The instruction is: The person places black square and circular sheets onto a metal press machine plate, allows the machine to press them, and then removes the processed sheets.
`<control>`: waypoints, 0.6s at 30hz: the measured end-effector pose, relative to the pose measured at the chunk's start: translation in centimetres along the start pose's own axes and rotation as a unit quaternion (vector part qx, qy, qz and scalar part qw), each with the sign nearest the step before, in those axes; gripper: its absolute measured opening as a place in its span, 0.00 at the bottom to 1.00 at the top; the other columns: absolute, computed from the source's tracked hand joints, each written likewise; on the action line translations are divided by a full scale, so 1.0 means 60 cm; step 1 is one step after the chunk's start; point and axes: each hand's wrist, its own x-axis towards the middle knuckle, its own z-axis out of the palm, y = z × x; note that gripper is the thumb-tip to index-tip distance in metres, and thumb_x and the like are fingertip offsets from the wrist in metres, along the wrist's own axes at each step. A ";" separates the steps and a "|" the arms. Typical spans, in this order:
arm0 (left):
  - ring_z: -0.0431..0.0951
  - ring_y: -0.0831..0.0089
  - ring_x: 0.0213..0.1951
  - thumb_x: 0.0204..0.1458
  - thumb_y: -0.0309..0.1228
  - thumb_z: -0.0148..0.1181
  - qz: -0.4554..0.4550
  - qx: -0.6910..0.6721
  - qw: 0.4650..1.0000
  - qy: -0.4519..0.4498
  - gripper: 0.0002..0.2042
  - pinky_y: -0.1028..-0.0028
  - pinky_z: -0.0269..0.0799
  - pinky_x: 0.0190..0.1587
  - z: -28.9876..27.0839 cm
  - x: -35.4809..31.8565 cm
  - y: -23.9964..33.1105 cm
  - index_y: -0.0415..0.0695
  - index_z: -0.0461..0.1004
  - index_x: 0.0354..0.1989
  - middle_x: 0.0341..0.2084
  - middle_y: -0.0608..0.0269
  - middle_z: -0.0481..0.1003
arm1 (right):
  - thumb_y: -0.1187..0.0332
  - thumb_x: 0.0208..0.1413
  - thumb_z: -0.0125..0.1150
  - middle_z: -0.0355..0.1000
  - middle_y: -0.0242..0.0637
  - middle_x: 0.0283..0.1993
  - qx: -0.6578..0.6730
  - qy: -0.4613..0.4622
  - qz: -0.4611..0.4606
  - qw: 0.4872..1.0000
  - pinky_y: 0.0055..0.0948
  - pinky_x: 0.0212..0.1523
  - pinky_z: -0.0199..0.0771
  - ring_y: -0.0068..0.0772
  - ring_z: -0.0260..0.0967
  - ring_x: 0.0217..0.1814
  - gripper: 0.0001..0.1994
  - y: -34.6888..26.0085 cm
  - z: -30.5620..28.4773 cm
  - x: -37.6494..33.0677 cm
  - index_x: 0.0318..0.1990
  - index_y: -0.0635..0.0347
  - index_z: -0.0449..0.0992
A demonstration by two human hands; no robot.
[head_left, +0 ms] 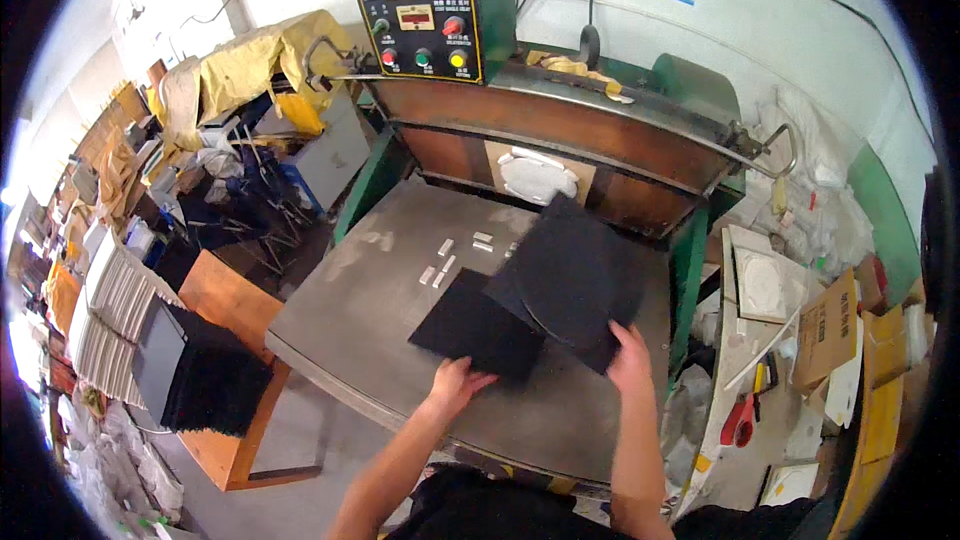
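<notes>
Black square sheets, matte, overlapping on grey press table (390, 310), left hand (455, 380) gripping lower sheet (480, 325), right hand (630, 355) gripping upper sheet (575, 275)

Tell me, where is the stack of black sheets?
In the head view, the stack of black sheets sits at the left, on the low wooden table beside the grey machine table, left of the left hand.

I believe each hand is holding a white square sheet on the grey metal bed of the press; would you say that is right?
Not quite: the sheets are black, not white. The head view shows the left hand on one black square sheet and the right hand on another black sheet, both on the grey metal bed of the press.
</notes>
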 end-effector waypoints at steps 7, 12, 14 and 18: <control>0.69 0.44 0.54 0.60 0.26 0.48 -0.016 0.035 0.996 0.083 0.25 0.50 0.74 0.53 -0.012 0.143 0.001 0.27 0.52 0.62 0.59 0.36 0.59 | 0.71 0.54 0.58 0.69 0.41 0.58 -0.113 0.237 -0.106 0.959 0.40 0.63 0.62 0.39 0.66 0.59 0.26 -0.028 -0.162 -0.297 0.62 0.66 0.64; 0.74 0.57 0.51 0.53 0.30 0.59 0.192 0.462 0.861 0.089 0.23 0.63 0.73 0.50 0.046 0.058 -0.017 0.36 0.66 0.56 0.47 0.49 0.73 | 0.75 0.53 0.56 0.70 0.43 0.57 -0.071 0.302 -0.134 0.941 0.41 0.57 0.70 0.41 0.70 0.55 0.25 0.055 -0.204 -0.443 0.61 0.67 0.64; 0.74 0.60 0.51 0.48 0.33 0.63 0.290 0.649 0.702 0.031 0.19 0.65 0.70 0.52 0.126 0.058 -0.031 0.42 0.73 0.49 0.44 0.54 0.75 | 0.75 0.54 0.55 0.71 0.43 0.56 -0.114 0.307 -0.155 0.932 0.37 0.56 0.70 0.39 0.70 0.54 0.24 0.079 -0.205 -0.460 0.60 0.68 0.66; 0.57 0.50 0.66 0.47 0.36 0.61 0.402 0.807 0.432 -0.025 0.26 0.50 0.47 0.68 0.182 0.172 -0.064 0.41 0.67 0.56 0.59 0.48 0.64 | 0.76 0.53 0.56 0.73 0.41 0.54 -0.215 0.309 -0.184 0.908 0.30 0.56 0.68 0.33 0.71 0.52 0.22 0.131 -0.195 -0.444 0.57 0.70 0.69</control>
